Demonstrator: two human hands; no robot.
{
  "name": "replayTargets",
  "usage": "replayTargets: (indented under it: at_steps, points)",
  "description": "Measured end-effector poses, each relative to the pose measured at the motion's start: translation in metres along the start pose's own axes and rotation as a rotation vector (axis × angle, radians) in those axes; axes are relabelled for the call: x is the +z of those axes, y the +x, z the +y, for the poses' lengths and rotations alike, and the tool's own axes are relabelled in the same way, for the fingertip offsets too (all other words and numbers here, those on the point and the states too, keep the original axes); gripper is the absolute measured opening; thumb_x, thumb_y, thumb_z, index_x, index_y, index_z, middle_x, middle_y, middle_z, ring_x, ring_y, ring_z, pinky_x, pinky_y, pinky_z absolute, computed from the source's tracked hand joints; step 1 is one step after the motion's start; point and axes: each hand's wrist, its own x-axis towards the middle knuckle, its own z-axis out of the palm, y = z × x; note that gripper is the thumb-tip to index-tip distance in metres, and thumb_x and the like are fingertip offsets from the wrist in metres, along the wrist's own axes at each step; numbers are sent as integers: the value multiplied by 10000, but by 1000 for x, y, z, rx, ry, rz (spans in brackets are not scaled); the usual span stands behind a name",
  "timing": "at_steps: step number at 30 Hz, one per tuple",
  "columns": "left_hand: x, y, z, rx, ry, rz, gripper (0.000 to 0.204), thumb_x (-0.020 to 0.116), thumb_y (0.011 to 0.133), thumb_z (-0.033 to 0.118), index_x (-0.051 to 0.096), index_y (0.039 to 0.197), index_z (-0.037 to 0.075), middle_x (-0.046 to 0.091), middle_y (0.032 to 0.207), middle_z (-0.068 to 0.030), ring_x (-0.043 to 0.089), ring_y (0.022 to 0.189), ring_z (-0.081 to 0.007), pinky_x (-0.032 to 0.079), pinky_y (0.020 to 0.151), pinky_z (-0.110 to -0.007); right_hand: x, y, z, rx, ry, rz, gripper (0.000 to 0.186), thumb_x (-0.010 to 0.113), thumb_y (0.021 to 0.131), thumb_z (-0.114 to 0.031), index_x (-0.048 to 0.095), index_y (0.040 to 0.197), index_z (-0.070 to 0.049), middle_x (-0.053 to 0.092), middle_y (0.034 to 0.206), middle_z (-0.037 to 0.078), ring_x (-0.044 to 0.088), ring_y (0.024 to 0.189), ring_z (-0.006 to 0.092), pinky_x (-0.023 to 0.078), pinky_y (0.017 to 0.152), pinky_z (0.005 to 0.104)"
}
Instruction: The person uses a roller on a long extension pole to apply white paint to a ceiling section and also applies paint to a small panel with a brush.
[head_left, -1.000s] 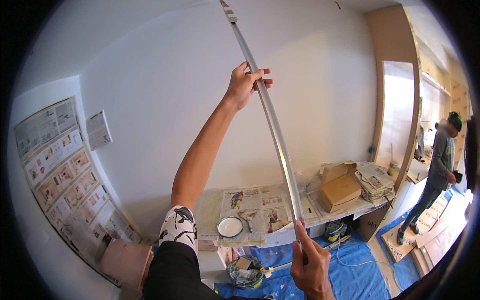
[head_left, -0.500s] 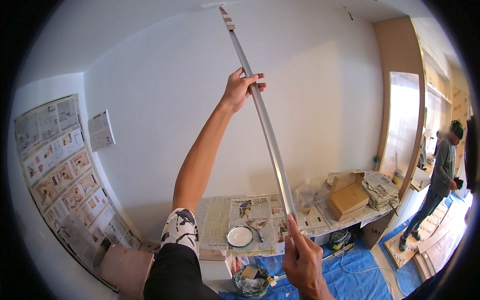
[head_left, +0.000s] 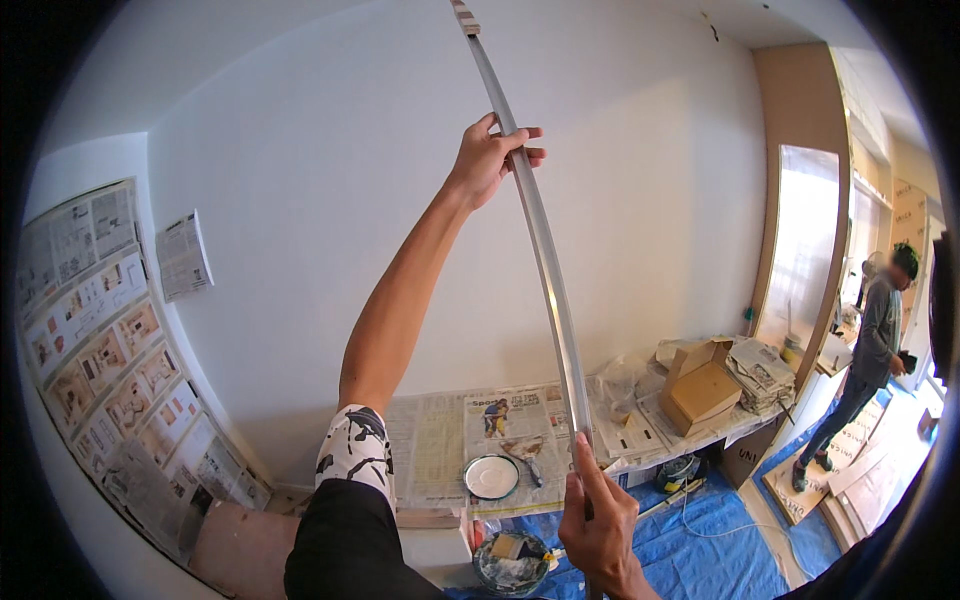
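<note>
A long silvery metal pole (head_left: 545, 260) slants up toward the ceiling in front of a white wall (head_left: 630, 220), with a striped pale block (head_left: 465, 20) at its top. My left hand (head_left: 490, 150) grips the pole high up, thumb across it and some fingertips showing past its right side. My right hand (head_left: 600, 520) is wrapped around the lower part, index finger along the pole. Behind the lower pole, a newspaper-covered bench (head_left: 420, 450) holds a round white lid (head_left: 491, 478), a brush-like tool (head_left: 530, 470) and an open cardboard box (head_left: 695, 400).
Newspapers (head_left: 90, 330) cover a door on the left. A bucket (head_left: 510, 565) sits below the bench on blue sheeting (head_left: 720, 550). A co-worker (head_left: 865, 360) stands at the right on wooden boards (head_left: 840, 480); a stack of papers (head_left: 760, 380) is beside the box.
The pole's top and my left hand dipped in the view, then rose again since half a second ago. Both hands keep their grip. The co-worker stays at the right.
</note>
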Motion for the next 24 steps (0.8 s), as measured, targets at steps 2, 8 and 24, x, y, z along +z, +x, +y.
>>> replayTargets:
  at_steps: [2, 8, 24]
  points:
    - [-2, -6, 13, 12, 13, -5, 212, 546, 910, 48, 486, 1086, -54, 618, 1074, -183, 657, 798, -219, 558, 720, -318, -3, -7, -14, 5, 7, 1, 532, 581, 839, 41, 499, 1361, -18, 608, 667, 169, 602, 521, 257, 475, 483, 344]
    - [25, -47, 67, 20, 47, -31, 203, 546, 917, 60, 496, 1080, -51, 626, 1069, -184, 666, 804, -223, 560, 724, -319, -26, -62, -52, -75, 14, 67, 431, 564, 914, -17, 541, 1341, -64, 621, 768, 167, 458, 517, 183, 412, 500, 310]
    - [117, -176, 233, 44, 37, -69, 221, 556, 914, 71, 495, 1073, -69, 629, 1059, -194, 676, 825, -235, 574, 721, -318, -137, -222, -214, 106, 25, 19, 384, 545, 923, -14, 551, 1308, -13, 645, 1139, 237, 674, 792, 235, 503, 644, 299]
